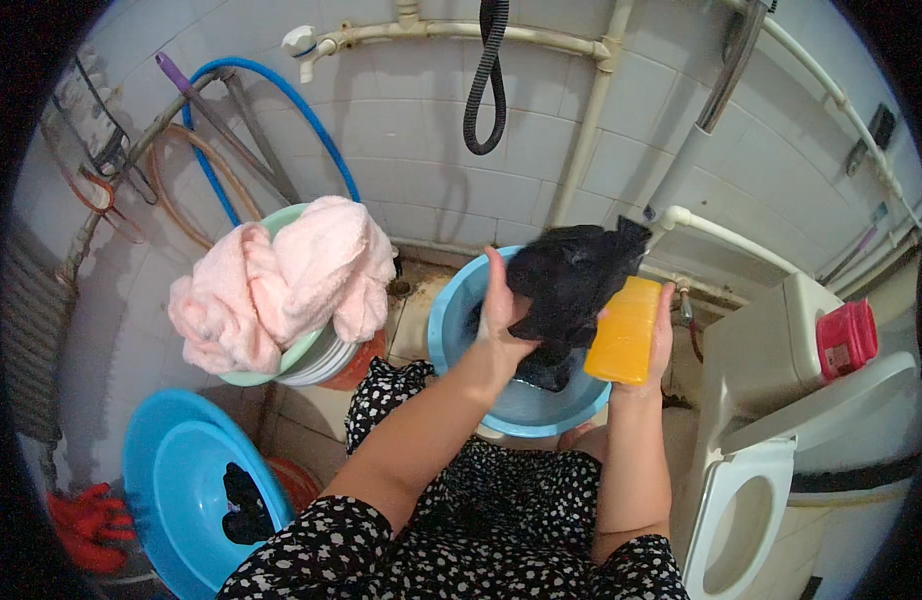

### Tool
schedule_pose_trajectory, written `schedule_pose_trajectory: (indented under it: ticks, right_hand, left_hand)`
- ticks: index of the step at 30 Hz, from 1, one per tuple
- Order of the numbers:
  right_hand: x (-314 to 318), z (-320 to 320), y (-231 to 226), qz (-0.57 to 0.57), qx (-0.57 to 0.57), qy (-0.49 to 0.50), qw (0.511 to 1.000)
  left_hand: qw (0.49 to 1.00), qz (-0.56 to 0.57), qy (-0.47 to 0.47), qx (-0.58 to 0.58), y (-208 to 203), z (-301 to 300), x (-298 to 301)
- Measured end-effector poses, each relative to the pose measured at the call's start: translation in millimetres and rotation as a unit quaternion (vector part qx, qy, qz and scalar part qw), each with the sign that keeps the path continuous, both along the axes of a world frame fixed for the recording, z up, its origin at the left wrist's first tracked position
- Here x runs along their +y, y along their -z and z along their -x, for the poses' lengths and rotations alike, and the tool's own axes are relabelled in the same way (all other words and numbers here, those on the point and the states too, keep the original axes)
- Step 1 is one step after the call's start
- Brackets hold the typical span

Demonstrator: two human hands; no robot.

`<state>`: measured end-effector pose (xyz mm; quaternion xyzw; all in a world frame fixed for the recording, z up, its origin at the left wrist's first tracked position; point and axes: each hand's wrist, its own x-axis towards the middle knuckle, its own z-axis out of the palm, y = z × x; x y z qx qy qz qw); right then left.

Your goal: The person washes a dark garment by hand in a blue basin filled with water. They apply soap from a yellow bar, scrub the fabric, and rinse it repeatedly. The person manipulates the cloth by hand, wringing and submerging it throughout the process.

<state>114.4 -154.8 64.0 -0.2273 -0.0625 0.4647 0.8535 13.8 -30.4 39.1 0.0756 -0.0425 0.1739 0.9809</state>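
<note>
My left hand (504, 318) is closed on a black cloth garment (571, 285), with the thumb raised along its left side. The bunched, wet-looking fabric is held up over a light blue basin (443, 335). My right hand (661, 345) grips a large yellow bar of soap (624, 330), its fingers behind and along the right side. The soap stands tilted close against the right edge of the garment. Beneath my hands, the basin holds water and more dark fabric (546, 372), partly covered by my left arm and the garment.
Left of the basin, a pink fluffy cloth (281, 285) fills a pale green basin (246, 378). A second blue basin (186, 480) holds a small black cloth (245, 505), beside red rubber gloves (91, 525). A toilet (741, 520) stands right; pipes (461, 32) line the wall.
</note>
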Motion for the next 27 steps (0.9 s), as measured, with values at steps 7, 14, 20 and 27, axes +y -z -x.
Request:
schedule_pose_trajectory:
  ticks: [7, 14, 20, 27]
  right_hand:
    - [9.7, -6.5, 34.7, 0.036, 0.007, -0.063, 0.997]
    - [14.2, 0.2, 18.9, 0.152, -0.090, -0.086, 0.981]
    - [23.0, 6.5, 10.4, 0.191, -0.501, 0.332, 0.776]
    - [40.8, 45.4, -0.1, 0.260, -0.857, 0.230, 0.382]
  left_hand:
    - [0.989, -0.027, -0.123, 0.077, 9.1, -1.3, 23.0]
    - [0.992, -0.046, -0.086, 0.078, 29.5, -6.0, 24.3]
    - [0.983, -0.062, -0.091, 0.147, 11.9, 2.4, 1.9]
    - [0.966, -0.210, -0.143, 0.049, 35.2, -0.7, -23.4]
